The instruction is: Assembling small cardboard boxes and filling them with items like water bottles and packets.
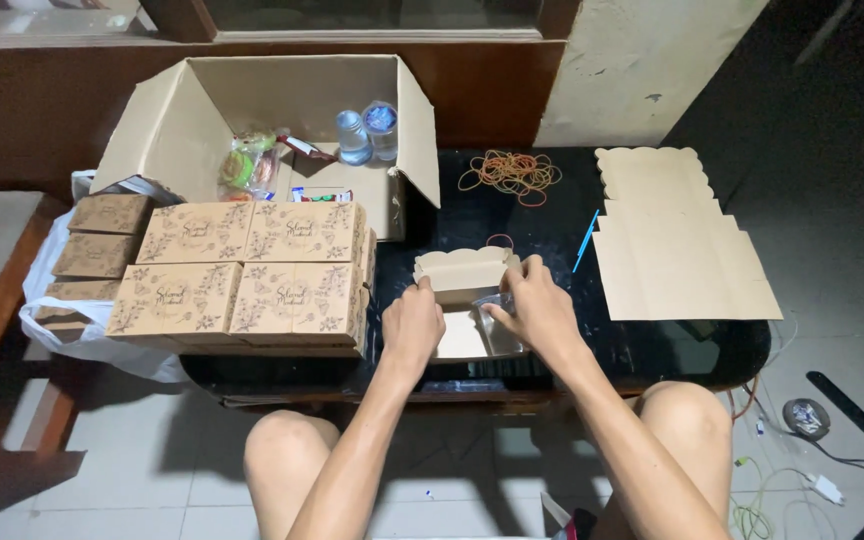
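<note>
**Small kraft box takes shape at edge of crowded table**

A seated person works an open kraft-card box point(464, 290) on a glossy black table point(552, 225), the left hand point(413, 325) pressed to its near left wall and the right hand point(537, 305) closed on a small clear plastic cup point(500, 318) at the box's right side. The box sits near the table's front edge, its scalloped lid standing up behind. The thin card looks liable to buckle if the walls are squeezed unevenly, and the slick tabletop could let it slide. Printed, finished boxes point(242, 275) are stacked to the left before a large corrugated carton point(252, 110); flat scalloped blanks point(677, 240), a tangle of rubber bands point(512, 172) and a blue stick point(585, 240) lie to the right.
</note>
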